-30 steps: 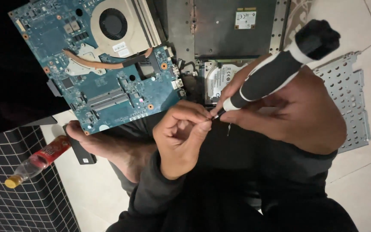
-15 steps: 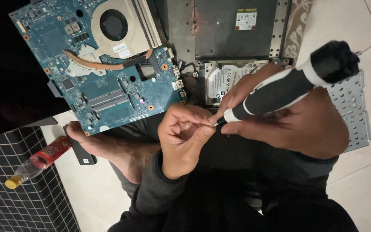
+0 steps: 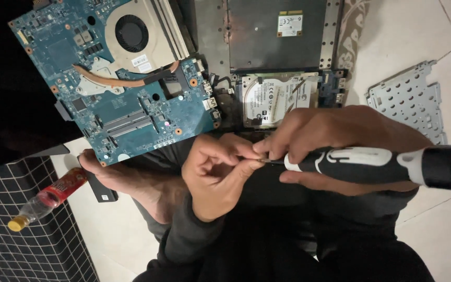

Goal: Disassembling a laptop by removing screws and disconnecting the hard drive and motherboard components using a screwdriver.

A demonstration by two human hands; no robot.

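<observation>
My right hand (image 3: 340, 141) grips a black and white screwdriver (image 3: 377, 166), which lies almost level with its black cap to the right. My left hand (image 3: 220, 175) pinches at the screwdriver's metal tip with thumb and forefinger; whatever sits between the fingertips is too small to tell. Both hands hover over my lap, just in front of an opened laptop chassis (image 3: 267, 36) with a silver hard drive (image 3: 275, 96). A blue motherboard (image 3: 116, 78) with a fan and copper heat pipe lies to the left.
A perforated metal bracket (image 3: 408, 102) rests on the white tiled floor at the right. A small plastic bottle with a red label (image 3: 45, 198) and a black flat piece (image 3: 100, 189) lie at the left by my bare foot (image 3: 131, 180). A checked dark surface (image 3: 22, 245) fills the lower left.
The screwdriver has swung from pointing up-right to nearly level, and my right hand has dropped lower. My left fingers stay at the tip.
</observation>
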